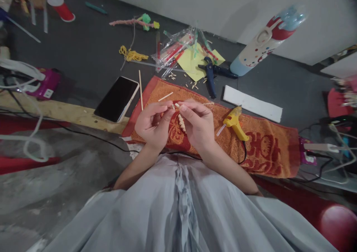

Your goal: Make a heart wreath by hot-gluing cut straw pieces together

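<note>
Above the orange towel (pixel 147 95), my left hand (pixel 155 124) pinches a small pale piece (pixel 173 107), perhaps a cut bit of wooden stick. Facing it, my right hand (pixel 198 122) has thumb and forefinger closed on a short pale stick piece (pixel 177 105). The two fingertips almost meet; whether the pieces touch I cannot tell. Just beneath, between my hands, lies a ridged row of short stick pieces (pixel 182 123) set side by side. A thin stick (pixel 165 96) rests on the towel beyond my left hand. The other fingers of both hands curl inward.
A yellow glue gun (pixel 235 123) lies on the towel to the right, its cord trailing. Beyond are navy cutters (pixel 210 75), scattered stick bits (pixel 192 84), a white strip (pixel 252 104) and a bottle (pixel 263 45). A phone (pixel 117 99) lies left, near a purple power socket (pixel 47 84).
</note>
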Demonstrator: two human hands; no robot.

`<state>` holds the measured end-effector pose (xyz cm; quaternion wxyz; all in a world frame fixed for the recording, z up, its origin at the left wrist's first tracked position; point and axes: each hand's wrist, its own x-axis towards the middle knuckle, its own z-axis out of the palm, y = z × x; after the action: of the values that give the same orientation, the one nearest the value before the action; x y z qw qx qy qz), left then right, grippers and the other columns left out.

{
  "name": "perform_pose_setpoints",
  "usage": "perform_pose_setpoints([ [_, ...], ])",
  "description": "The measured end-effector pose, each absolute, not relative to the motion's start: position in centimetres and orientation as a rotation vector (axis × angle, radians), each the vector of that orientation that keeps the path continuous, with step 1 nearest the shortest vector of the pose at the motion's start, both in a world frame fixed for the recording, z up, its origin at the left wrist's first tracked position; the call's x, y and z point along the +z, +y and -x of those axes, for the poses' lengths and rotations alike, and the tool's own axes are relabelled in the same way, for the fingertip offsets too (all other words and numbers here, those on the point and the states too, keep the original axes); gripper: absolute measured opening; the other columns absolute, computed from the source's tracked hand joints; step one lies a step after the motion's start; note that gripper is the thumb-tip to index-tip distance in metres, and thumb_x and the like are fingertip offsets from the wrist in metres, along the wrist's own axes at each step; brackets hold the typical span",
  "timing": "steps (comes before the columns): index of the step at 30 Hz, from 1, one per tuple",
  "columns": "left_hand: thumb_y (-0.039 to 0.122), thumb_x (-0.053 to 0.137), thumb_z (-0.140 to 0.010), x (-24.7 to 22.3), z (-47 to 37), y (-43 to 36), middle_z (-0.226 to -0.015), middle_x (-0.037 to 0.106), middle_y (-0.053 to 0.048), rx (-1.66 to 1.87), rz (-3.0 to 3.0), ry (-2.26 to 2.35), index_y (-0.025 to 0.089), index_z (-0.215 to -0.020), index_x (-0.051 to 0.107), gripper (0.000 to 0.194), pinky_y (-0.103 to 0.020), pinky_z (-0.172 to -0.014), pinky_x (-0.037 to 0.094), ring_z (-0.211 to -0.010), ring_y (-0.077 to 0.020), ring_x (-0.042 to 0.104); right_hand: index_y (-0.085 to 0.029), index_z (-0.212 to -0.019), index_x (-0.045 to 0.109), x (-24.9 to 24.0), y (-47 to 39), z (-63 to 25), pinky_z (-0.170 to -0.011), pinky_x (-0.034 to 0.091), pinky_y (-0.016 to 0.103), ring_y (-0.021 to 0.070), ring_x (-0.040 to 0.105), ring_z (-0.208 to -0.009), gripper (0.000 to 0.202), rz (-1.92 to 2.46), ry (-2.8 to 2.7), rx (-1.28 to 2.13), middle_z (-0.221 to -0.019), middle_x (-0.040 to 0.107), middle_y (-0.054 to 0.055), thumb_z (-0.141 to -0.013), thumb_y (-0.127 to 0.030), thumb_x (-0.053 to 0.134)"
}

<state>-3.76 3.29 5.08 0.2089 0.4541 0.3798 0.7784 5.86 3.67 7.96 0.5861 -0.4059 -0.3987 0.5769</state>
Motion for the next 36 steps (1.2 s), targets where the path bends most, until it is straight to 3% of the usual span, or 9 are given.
perform_pose_setpoints([
  [8, 0.031, 0.079, -0.074, 4.9, 3.6, 3.2, -0.081, 0.073, 0.002, 2.116, -1.192, 1.149, 0.024, -0.077, 0.067, 0.014, -0.031, -0.072, 0.060, -0.075, -0.0127, 0.070, -0.028, -0.071, 0.069, 7.5, 3.7, -5.8, -0.077, 0.051, 0.033, 0.0144, 0.059, -0.077, 0.017, 0.995, -0.983, 1.287, -0.076, 0.064, -0.001, -0.069, -0.043, 0.077],
  [17, 0.020, 0.075, -0.078, 4.8, 3.8, 3.4, -0.084, 0.074, 0.003, 2.152, -1.374, 1.133, 0.024, -0.081, 0.068, 0.008, -0.029, -0.071, 0.059, -0.077, -0.0118, 0.071, -0.027, -0.071, 0.073, 7.3, 3.7, -6.1, -0.071, 0.049, 0.030, 0.0119, 0.056, -0.071, 0.011, 0.926, -0.973, 1.278, -0.072, 0.061, -0.002, -0.067, -0.035, 0.080],
  [31, 0.021, 0.078, -0.075, 4.0, 4.8, 3.6, -0.081, 0.074, 0.003, 2.161, -1.574, 1.129, 0.026, -0.079, 0.070, 0.011, -0.028, -0.066, 0.056, -0.073, -0.0124, 0.070, -0.025, -0.069, 0.070, 7.6, 4.0, -7.1, -0.064, 0.048, 0.029, 0.0124, 0.058, -0.069, 0.021, 0.973, -1.118, 1.282, -0.072, 0.064, -0.001, -0.069, -0.044, 0.078],
  [36, 0.017, 0.075, -0.078, 4.1, 4.7, 3.7, -0.084, 0.074, 0.004, 2.153, -1.668, 1.082, 0.027, -0.083, 0.070, 0.012, -0.027, -0.066, 0.056, -0.076, -0.0119, 0.070, -0.025, -0.069, 0.070, 7.6, 4.0, -7.2, -0.066, 0.048, 0.029, 0.0121, 0.058, -0.070, 0.018, 0.945, -1.097, 1.290, -0.071, 0.064, -0.002, -0.069, -0.041, 0.079],
])
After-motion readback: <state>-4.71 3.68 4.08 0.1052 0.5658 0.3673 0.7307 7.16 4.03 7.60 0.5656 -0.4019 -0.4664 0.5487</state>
